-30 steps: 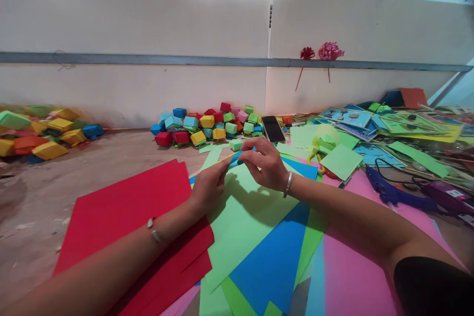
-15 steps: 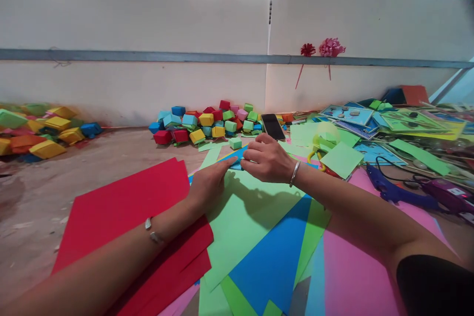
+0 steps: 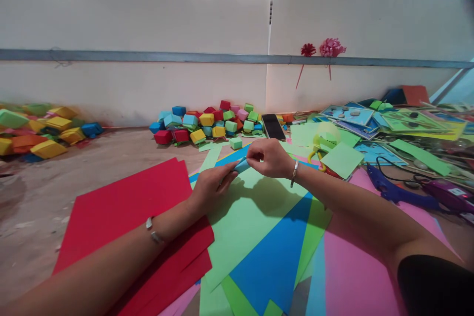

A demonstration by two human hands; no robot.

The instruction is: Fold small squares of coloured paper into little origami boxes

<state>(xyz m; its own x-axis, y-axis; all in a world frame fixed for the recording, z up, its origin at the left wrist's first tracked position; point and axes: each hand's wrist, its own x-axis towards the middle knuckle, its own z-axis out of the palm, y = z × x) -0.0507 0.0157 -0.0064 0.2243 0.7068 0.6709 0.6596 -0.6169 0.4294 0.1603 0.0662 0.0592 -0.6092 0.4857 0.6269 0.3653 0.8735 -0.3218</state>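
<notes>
A small light-blue folded paper piece point(image 3: 241, 165) is held up between both hands over the light green sheet point(image 3: 237, 237). My left hand point(image 3: 212, 183) pinches its left end between thumb and fingers. At the right end, the fingertips of my right hand point(image 3: 269, 158) are closed on it. Red sheets point(image 3: 129, 207) lie partly beneath my left forearm. A blue sheet point(image 3: 274, 256) shows in front of the hands, and pink paper point(image 3: 355, 266) lies under my right arm.
Small coloured paper boxes point(image 3: 207, 119) are heaped behind the hands, beside a phone point(image 3: 273, 127). More boxes point(image 3: 48, 128) sit far left. On the right are yellow-handled scissors point(image 3: 314, 156), a blue glue gun point(image 3: 396, 190) and framed cards point(image 3: 350, 114).
Both hands have lifted slightly off the sheets, and the light-blue piece now shows more between them. The left fingers have closed round it and the right hand has turned.
</notes>
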